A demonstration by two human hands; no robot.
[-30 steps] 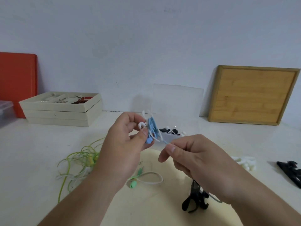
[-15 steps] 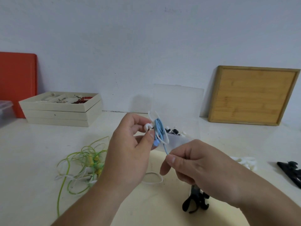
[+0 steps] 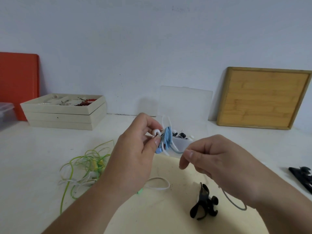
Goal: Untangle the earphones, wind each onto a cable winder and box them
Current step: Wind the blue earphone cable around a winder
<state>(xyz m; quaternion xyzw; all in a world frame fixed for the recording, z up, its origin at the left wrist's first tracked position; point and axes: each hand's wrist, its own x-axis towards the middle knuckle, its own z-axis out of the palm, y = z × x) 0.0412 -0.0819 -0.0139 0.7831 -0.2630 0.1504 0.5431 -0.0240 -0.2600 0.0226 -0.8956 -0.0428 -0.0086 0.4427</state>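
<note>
**Work surface: open passages and obstructions**

Bare table (image 3: 33, 149) lies open at front left, and between the stacked trays (image 3: 64, 119) and the earphone tangle (image 3: 84, 166). Another bare strip runs at right between the wall-leaning wooden board (image 3: 263, 98) and the second black winder (image 3: 302, 176). The centre is blocked: the left hand (image 3: 135, 156) grips the white cable winder (image 3: 165, 150), and the right hand (image 3: 219, 159) pinches the blue cable (image 3: 167, 135) strung across the gap, just before the clear box (image 3: 181, 143). On the mat (image 3: 168, 217) lie a white cable loop (image 3: 157, 184), a black cable winder (image 3: 205, 206) and a grey cable (image 3: 234, 203), with bare mat between loop and winder.
</note>
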